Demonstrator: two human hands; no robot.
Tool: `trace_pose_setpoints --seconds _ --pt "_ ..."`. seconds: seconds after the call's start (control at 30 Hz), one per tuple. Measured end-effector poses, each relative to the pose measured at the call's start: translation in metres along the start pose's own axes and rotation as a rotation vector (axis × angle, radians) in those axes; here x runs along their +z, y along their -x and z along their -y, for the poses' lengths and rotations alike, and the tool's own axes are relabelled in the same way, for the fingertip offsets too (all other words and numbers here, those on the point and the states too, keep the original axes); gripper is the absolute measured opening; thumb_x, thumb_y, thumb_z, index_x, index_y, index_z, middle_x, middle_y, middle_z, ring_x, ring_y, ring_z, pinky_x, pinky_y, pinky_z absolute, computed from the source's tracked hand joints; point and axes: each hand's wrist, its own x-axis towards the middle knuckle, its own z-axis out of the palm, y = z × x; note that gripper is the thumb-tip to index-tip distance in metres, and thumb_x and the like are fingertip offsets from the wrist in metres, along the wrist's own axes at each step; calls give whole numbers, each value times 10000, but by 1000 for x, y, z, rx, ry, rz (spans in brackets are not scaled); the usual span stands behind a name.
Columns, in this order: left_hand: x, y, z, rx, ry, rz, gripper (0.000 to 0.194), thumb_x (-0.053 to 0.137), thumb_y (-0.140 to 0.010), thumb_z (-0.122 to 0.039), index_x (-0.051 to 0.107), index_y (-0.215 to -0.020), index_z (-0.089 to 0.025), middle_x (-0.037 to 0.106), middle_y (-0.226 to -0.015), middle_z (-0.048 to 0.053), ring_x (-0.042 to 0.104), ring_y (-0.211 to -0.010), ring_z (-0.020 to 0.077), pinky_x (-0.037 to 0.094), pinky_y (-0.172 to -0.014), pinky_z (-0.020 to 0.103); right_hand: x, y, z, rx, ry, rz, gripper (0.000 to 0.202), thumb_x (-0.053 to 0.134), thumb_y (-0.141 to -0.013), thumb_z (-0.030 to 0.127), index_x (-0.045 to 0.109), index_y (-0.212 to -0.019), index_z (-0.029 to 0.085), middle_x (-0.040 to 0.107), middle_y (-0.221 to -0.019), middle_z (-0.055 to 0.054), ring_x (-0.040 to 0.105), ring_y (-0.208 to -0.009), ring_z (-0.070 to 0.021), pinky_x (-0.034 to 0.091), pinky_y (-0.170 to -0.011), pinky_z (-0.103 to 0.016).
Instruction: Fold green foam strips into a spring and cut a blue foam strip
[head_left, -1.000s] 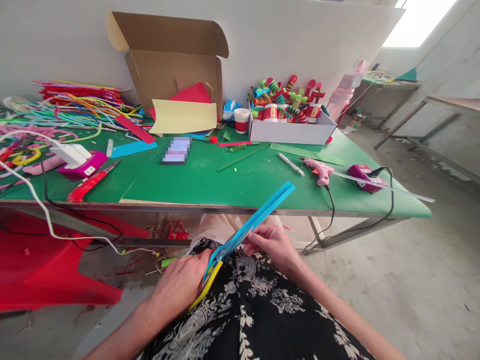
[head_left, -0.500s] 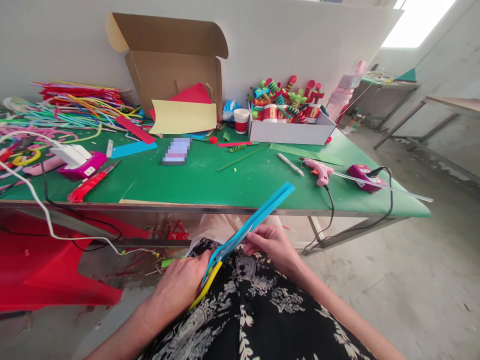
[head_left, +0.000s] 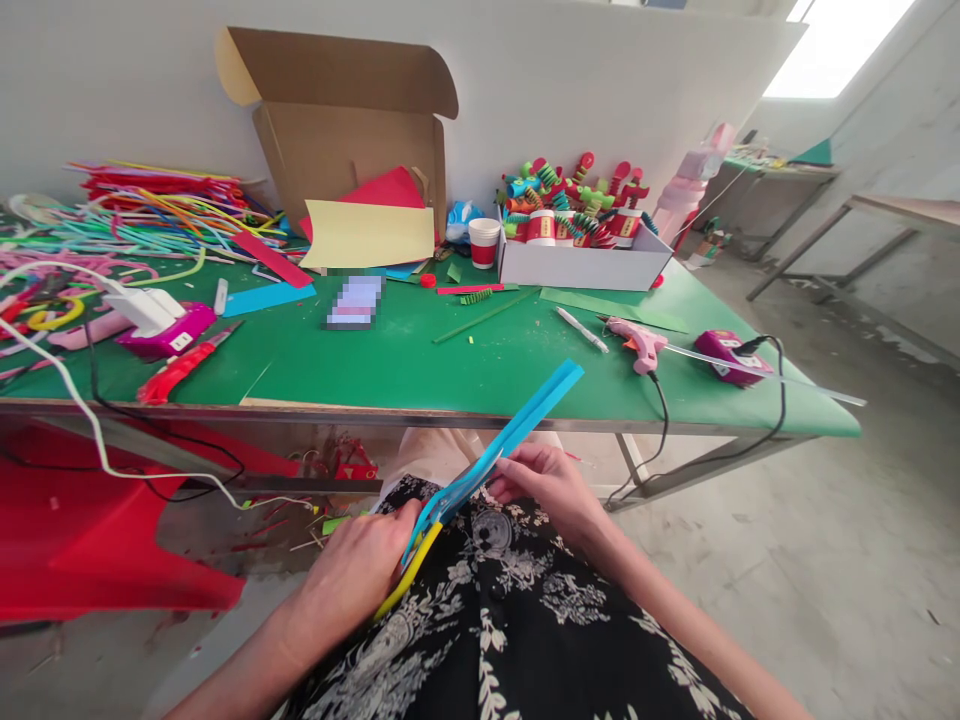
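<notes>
Yellow-handled scissors [head_left: 411,572] lie low in the middle, their blades along a long blue paper strip [head_left: 536,405]. My left hand [head_left: 375,550] is closed around the scissors' handle side, beside the strip's lower end. On the right, my right hand [head_left: 536,480] pinches the strip near the blade tips, thumb and fingers together. The strip slants up and to the right, past the table's front edge. Part of the handles is hidden by my left hand.
On the green table [head_left: 420,370] are a pink glue gun [head_left: 637,342], a red-handled knife [head_left: 176,374], a phone [head_left: 355,302] and a white box [head_left: 585,266] of paper figures. Cables hang over the front edge. A red stool [head_left: 90,540] stands lower left.
The blue strip's upper end has shifted slightly left and up. Both hands have hardly moved, still at the scissors and strip.
</notes>
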Motion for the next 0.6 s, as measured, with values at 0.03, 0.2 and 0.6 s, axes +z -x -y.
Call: trace_pose_setpoints --seconds 0.03,0.2,0.6 --pt "0 0 1 3 -6 0 372 407 -841 -110 534 -1186 -171 731 -913 144 705 -903 314 528 -769 407 -1 0 1 -11 -9 -20 363 779 -639 530 709 -735 187 700 -654 -11 650 -596 -132 536 -637 -268" --pt "0 1 2 9 -11 -20 351 408 -851 -138 535 -1178 -153 726 -916 159 704 -892 318 525 -753 401 -4 -2 3 -46 -10 -60 351 784 -635 523 704 -705 188 694 -626 -12 646 -580 -135 539 -611 -263" --pt "-4 -2 -2 40 -1 -33 359 403 -825 -73 519 -1151 -168 714 -937 138 695 -918 303 517 -762 386 2 1 -1 -16 13 -17 411 779 -605 585 717 -686 187 694 -634 -21 638 -575 -138 535 -609 -268"
